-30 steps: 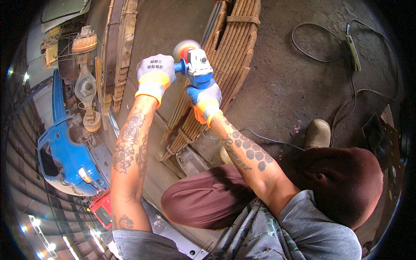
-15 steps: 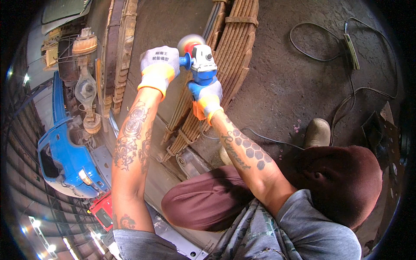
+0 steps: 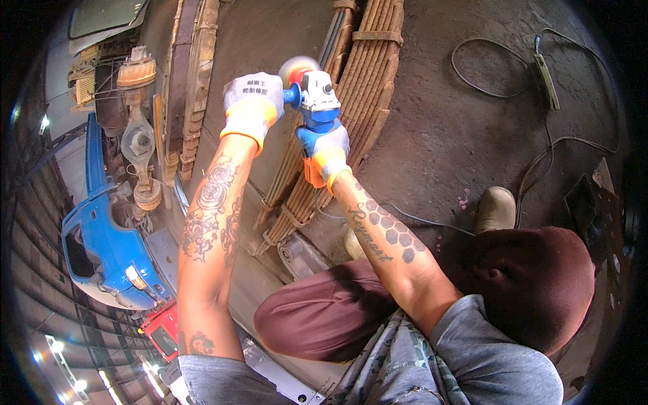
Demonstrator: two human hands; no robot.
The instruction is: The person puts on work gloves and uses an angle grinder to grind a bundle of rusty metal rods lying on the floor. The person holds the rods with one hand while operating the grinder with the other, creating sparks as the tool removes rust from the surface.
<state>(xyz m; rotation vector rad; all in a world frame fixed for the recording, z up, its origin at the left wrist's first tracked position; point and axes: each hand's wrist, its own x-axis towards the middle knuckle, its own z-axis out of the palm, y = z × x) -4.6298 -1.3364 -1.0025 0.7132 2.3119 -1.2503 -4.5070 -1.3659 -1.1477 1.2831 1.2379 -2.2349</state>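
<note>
A blue and silver angle grinder (image 3: 320, 94) is held in both my gloved hands. My left hand (image 3: 254, 101) is wrapped round its blue side handle. Behind the silver head, my right hand (image 3: 327, 150) grips the blue body. The round disc (image 3: 299, 67) at the far end looks smeared, as if spinning, with red near its middle. Below and beside the tool lies a rusty leaf spring pack (image 3: 368, 74), its long leaves bound by clamps. Whether the disc touches the metal I cannot tell.
More rusty leaf springs (image 3: 198, 88) lie to the left, beside a rusty axle housing (image 3: 138, 138). A blue truck cab (image 3: 111, 250) stands at the far left. A black cable (image 3: 553, 138) and a power strip (image 3: 548, 81) lie on the dark floor at right.
The grinder and both my hands sit slightly further right in view, and the surroundings at left have shifted the same way. The grip on the tool is unchanged.
</note>
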